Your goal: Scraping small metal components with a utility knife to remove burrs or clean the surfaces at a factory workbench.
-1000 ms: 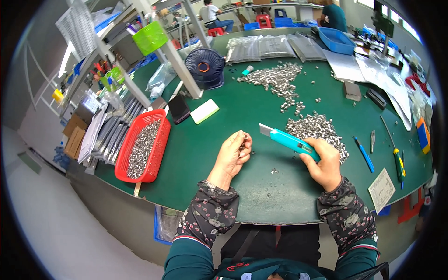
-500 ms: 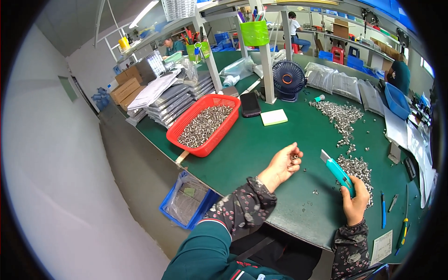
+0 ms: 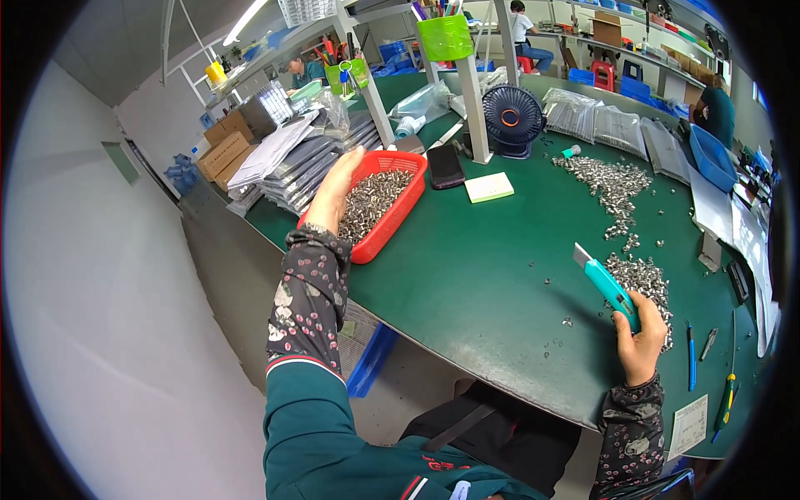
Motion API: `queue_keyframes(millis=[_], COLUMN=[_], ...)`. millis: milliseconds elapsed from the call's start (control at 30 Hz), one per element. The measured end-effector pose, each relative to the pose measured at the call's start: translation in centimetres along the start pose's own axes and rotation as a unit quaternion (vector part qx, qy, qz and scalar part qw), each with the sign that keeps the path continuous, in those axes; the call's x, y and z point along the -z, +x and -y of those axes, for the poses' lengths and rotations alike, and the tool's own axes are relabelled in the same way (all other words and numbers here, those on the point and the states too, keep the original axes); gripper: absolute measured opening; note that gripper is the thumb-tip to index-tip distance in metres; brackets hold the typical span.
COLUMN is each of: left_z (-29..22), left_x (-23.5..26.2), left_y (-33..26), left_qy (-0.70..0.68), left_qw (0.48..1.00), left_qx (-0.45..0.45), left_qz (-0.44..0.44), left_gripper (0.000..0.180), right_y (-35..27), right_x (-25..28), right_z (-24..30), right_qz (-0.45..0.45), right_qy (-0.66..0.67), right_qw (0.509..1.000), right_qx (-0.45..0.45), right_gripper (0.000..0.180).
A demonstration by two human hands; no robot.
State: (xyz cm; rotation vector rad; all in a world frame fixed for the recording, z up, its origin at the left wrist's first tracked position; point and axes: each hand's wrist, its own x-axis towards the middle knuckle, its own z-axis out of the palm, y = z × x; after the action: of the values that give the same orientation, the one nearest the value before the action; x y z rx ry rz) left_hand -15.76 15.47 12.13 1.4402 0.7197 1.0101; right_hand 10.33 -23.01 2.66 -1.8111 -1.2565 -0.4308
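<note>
My left hand (image 3: 335,193) reaches over the left rim of a red plastic basket (image 3: 390,239). Its fingers look stretched out, though the palm side is partly turned away, and I see nothing held. Small shiny metal fittings (image 3: 375,200) fill the basket. In my right hand (image 3: 642,340) is a teal utility knife (image 3: 612,287), its blade out and pointing up and to the left. The knife hovers beside a heap of the same kind of metal pieces (image 3: 640,279) on the green table (image 3: 467,283).
A second heap of metal pieces (image 3: 612,187) lies farther back. A phone (image 3: 447,167), a pale notepad (image 3: 489,187) and a dark fan (image 3: 512,117) stand mid-table. Right of my hand lie a blue pen (image 3: 691,358) and a screwdriver (image 3: 727,396). Stacked bagged sheets (image 3: 287,175) sit left.
My left hand has swung left from mid-table to the red basket, and the small metal pieces in its fingers no longer show. My right hand keeps the knife in nearly the same place.
</note>
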Motion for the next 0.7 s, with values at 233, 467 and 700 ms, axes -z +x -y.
queue_keyframes(millis=[233, 467, 700], left_z=[1.9, 4.7, 9.1], left_x=[-7.4, -20.1, -29.8], left_y=[-5.5, -9.3, -6.2], left_qy=[0.15, 0.338, 0.387], left_qw=[0.981, 0.816, 0.827], left_qx=[-0.083, -0.3, -0.169], left_qz=[0.094, 0.36, 0.371], left_gripper=[0.03, 0.046, 0.026], right_y=[0.5, 0.8, 0.3], right_x=[0.1, 0.3, 1.0], right_z=[-0.8, -3.2, -3.1], right_qz=[-0.058, -0.172, -0.208], right_qy=[0.148, 0.355, 0.407], right_qw=[0.973, 0.88, 0.836], right_qx=[-0.166, -0.266, -0.303], right_gripper=[0.026, 0.026, 0.027])
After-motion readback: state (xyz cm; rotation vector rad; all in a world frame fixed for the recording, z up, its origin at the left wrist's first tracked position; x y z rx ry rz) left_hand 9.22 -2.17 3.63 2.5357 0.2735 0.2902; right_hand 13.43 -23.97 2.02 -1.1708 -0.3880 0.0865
